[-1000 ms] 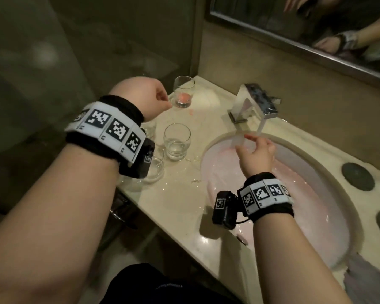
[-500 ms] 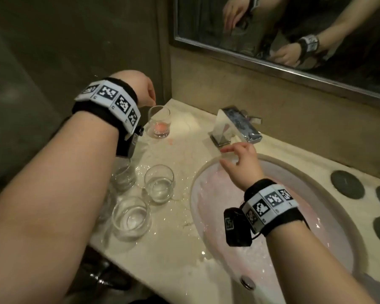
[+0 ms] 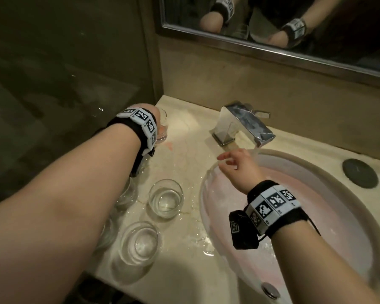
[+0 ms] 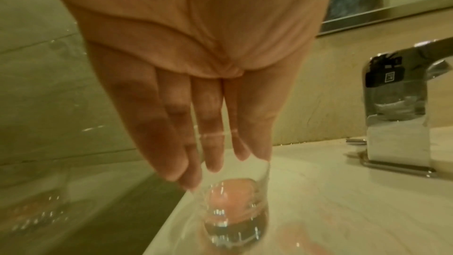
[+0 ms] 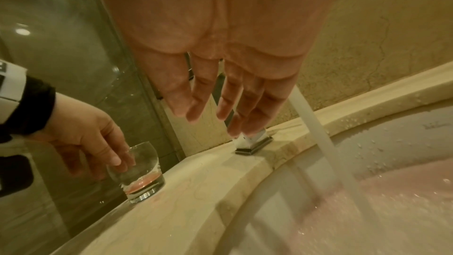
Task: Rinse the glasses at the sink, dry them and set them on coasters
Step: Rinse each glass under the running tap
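Note:
A clear glass with pink residue (image 3: 162, 133) (image 5: 139, 174) (image 4: 232, 201) stands at the back left corner of the counter. My left hand (image 5: 115, 162) (image 4: 220, 162) reaches down over it, thumb on one side and fingers on the other, holding its upper part. My right hand (image 3: 228, 160) (image 5: 210, 117) hovers empty with relaxed fingers over the sink's left rim, just left of the running water (image 5: 316, 129). Three more clear glasses stand on the wet counter, (image 3: 165, 198), (image 3: 138, 244), and one partly under my left forearm (image 3: 125, 194). Dark round coasters (image 3: 360, 173) lie at the far right.
A chrome faucet (image 3: 244, 123) pours into the pink-tinted sink (image 3: 316, 170), whose drain (image 3: 271, 290) is near me. A mirror (image 3: 272, 25) hangs above. A glass partition (image 3: 75, 95) closes off the left side. The counter (image 3: 184, 150) is wet with a pink spot.
My left hand has come down from above the counter onto the pink-stained glass. My right hand has drawn left out of the water stream.

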Available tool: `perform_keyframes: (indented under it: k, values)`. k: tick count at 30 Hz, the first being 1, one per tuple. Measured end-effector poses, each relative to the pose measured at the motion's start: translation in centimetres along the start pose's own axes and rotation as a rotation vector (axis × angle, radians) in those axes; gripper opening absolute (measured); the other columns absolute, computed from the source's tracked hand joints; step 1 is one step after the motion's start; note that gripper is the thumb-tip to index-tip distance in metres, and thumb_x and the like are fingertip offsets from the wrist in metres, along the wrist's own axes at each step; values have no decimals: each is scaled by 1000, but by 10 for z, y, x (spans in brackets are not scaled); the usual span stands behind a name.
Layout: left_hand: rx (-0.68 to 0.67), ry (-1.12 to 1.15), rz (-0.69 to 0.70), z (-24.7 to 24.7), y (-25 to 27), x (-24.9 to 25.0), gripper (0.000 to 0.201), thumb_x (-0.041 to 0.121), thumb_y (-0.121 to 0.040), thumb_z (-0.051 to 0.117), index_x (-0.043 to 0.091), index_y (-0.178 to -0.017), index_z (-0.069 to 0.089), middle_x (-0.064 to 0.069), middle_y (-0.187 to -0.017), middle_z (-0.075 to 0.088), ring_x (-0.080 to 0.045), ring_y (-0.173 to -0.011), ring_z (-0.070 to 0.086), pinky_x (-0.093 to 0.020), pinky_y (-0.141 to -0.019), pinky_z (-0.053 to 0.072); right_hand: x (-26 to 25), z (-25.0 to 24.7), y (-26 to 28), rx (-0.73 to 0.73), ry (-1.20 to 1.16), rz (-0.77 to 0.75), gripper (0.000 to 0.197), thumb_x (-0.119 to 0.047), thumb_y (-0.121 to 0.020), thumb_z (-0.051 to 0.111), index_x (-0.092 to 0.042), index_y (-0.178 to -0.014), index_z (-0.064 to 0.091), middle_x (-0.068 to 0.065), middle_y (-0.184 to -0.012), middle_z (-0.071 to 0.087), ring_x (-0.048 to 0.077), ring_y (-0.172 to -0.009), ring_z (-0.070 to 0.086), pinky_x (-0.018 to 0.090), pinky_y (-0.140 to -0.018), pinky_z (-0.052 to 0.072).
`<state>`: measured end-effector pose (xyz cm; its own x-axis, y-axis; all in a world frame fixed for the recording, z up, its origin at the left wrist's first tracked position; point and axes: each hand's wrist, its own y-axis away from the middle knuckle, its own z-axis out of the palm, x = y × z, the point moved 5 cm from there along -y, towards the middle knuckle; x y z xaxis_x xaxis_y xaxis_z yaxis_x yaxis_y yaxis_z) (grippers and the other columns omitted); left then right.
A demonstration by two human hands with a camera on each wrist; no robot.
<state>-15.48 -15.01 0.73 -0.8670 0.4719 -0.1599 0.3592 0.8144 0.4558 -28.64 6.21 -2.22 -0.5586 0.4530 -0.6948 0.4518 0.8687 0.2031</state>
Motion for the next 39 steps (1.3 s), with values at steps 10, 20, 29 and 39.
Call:
perform_keyframes:
  k: [10,20,29,39]
  values:
    - [39,21,103,1,10,9,28,31,-85,64,10,-103,68,-11,-108,66,-29,-102,62,-37,-80,48,29,-3,14,-59,-5,30,16,-22,-93,57,-20,-108,61,1,-131,44,14,-107,55,28,-91,44]
    - [49,15,147,-42,74,56,21,21,-90,61,13,-108,70,-6,-110,66,-21,-90,56,-30,-81,43,35,-25,28,-75,-28,-50,21,-22,-92,58,-19,-113,60,2,-127,52,14,-105,56,35,-90,50]
    - [47,-23,324,-7,136,125,22,28,-91,59,23,-111,69,4,-100,65,-12,-85,51,-23,-75,36,68,-39,41,-144,-203,-61,71,-25,-79,75,-19,-138,37,-1,-127,53,16,-112,53,40,-96,48]
    - [78,198,403,38,123,198,26,25,-93,56,22,-117,64,-3,-114,64,-21,-103,57,-24,-78,36,108,-28,6,-71,-369,-9,92,-14,-68,83,-20,-141,28,-3,-122,47,13,-108,52,31,-97,43]
